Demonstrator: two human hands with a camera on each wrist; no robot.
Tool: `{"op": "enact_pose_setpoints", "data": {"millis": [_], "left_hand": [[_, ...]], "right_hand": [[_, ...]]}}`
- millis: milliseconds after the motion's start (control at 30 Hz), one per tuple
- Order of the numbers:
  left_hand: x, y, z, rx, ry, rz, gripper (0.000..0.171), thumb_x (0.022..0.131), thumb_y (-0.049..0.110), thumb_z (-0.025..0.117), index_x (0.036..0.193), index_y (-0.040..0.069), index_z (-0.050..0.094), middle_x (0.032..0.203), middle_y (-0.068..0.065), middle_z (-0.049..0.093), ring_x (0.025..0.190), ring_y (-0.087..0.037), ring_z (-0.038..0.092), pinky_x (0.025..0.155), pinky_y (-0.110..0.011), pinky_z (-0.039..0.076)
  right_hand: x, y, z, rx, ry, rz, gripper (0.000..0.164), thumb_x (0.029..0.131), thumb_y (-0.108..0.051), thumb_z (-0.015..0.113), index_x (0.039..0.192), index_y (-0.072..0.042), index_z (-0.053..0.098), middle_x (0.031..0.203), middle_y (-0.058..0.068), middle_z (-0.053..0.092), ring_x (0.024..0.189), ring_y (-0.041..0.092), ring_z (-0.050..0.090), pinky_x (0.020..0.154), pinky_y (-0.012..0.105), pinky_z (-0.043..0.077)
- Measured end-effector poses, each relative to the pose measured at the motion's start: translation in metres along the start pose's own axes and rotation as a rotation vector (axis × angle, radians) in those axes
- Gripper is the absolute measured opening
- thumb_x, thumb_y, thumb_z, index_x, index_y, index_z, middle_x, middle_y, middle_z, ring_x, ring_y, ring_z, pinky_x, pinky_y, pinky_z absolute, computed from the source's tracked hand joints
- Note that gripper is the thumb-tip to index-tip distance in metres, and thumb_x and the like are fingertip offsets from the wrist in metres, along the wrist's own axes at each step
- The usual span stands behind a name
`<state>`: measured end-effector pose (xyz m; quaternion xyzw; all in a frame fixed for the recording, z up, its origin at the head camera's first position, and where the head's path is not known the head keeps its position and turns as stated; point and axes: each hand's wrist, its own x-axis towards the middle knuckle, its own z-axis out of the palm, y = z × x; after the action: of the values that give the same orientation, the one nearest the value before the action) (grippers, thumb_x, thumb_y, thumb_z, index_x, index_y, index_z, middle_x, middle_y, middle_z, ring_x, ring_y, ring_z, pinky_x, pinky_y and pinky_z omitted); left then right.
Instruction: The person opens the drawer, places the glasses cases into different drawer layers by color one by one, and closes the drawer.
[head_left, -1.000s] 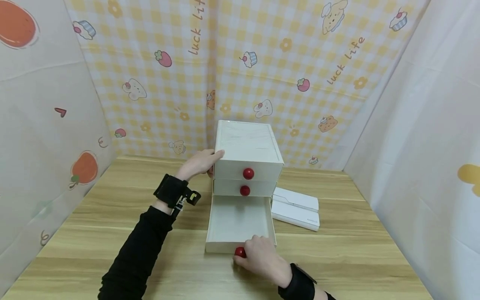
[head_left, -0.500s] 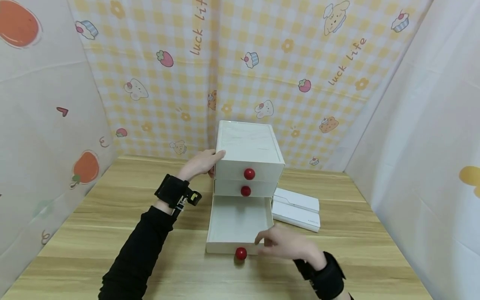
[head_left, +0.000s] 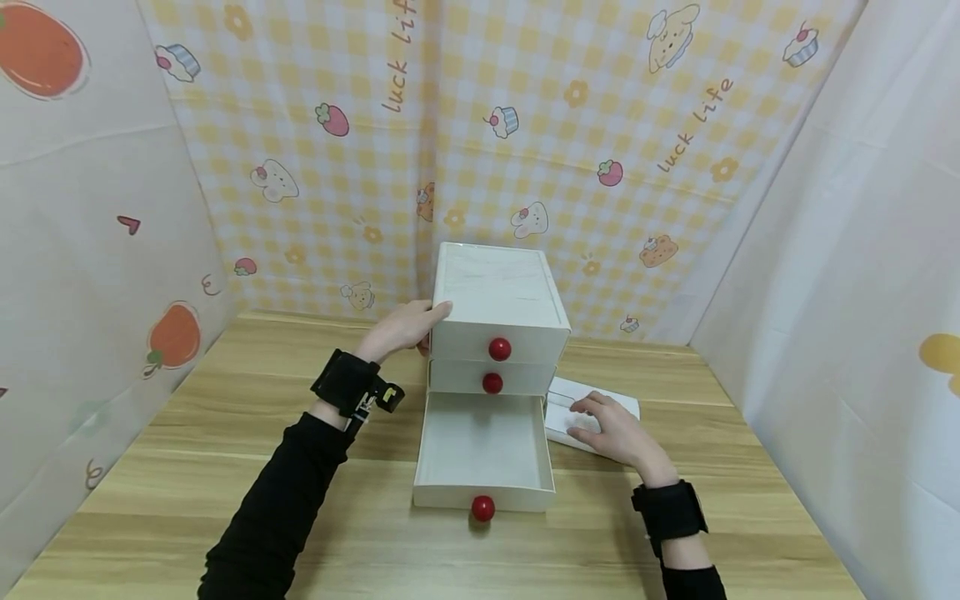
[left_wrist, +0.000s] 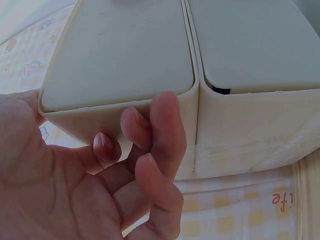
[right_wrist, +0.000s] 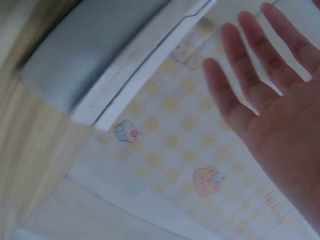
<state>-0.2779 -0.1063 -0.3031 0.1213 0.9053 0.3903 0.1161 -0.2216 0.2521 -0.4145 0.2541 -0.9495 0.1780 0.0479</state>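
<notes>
A white cabinet [head_left: 498,287] with red knobs stands on the wooden table in the head view. Its bottom drawer [head_left: 483,450] is pulled out, with nothing inside; the two drawers above are closed. My left hand [head_left: 397,327] holds the cabinet's upper left side, thumb over the top edge. The left wrist view shows its fingers [left_wrist: 167,120] curled by the cabinet's side. My right hand [head_left: 617,429] hovers over a flat white box [head_left: 564,390] right of the cabinet, covering part of it. In the right wrist view the fingers are spread, apart from the box [right_wrist: 120,65].
The wooden table [head_left: 247,467] is bounded by a yellow checked cloth [head_left: 360,167] behind and white cloths at both sides. The pulled-out drawer's red knob [head_left: 483,508] juts toward the table's front.
My right hand has let go of the bottom drawer's knob and moved right and back, over the white box. The left hand stays on the cabinet.
</notes>
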Motion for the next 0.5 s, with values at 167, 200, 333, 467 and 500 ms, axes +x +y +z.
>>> {"op": "enact_pose_setpoints", "data": {"millis": [167,200,333,467,500], "left_hand": [[-0.001,0.0,0.0,-0.007,0.0,0.001,0.06,0.101,0.047,0.031,0.131,-0.001,0.049,0.085,-0.009,0.056,0.072,-0.018,0.06,0.081,-0.04,0.049],[-0.001,0.0,0.0,-0.005,0.001,-0.001,0.06,0.101,0.047,0.031,0.131,-0.001,0.049,0.086,-0.01,0.057,0.072,-0.018,0.06,0.079,-0.038,0.049],[-0.001,0.0,0.0,0.006,0.005,-0.004,0.06,0.101,0.047,0.031,0.13,-0.001,0.05,0.085,-0.009,0.057,0.074,-0.022,0.062,0.075,-0.032,0.047],[-0.002,0.001,0.0,0.007,0.008,-0.007,0.06,0.101,0.048,0.031,0.129,-0.001,0.051,0.08,-0.007,0.054,0.075,-0.026,0.063,0.08,-0.039,0.048],[-0.002,0.001,0.0,0.004,0.008,-0.008,0.06,0.101,0.048,0.031,0.129,-0.001,0.05,0.079,-0.007,0.054,0.075,-0.026,0.063,0.081,-0.041,0.049]], "right_hand": [[-0.003,0.011,0.005,-0.045,-0.111,0.151,0.056,0.083,-0.037,0.071,0.124,-0.001,0.056,0.125,0.018,0.056,0.113,0.041,0.053,0.093,0.054,0.045],[-0.004,0.012,0.007,-0.055,-0.125,0.169,0.059,0.083,-0.039,0.07,0.126,-0.001,0.055,0.126,0.019,0.055,0.113,0.042,0.051,0.093,0.055,0.044],[-0.004,0.016,0.015,-0.09,-0.155,0.217,0.065,0.082,-0.044,0.07,0.13,-0.004,0.051,0.128,0.018,0.05,0.112,0.04,0.049,0.087,0.056,0.046],[-0.002,0.015,0.022,-0.115,-0.196,0.242,0.073,0.078,-0.047,0.073,0.134,-0.007,0.049,0.123,0.017,0.049,0.108,0.038,0.05,0.083,0.054,0.048],[-0.002,0.015,0.025,-0.127,-0.212,0.246,0.075,0.077,-0.048,0.073,0.135,-0.008,0.047,0.124,0.017,0.048,0.109,0.038,0.05,0.083,0.054,0.048]]}}
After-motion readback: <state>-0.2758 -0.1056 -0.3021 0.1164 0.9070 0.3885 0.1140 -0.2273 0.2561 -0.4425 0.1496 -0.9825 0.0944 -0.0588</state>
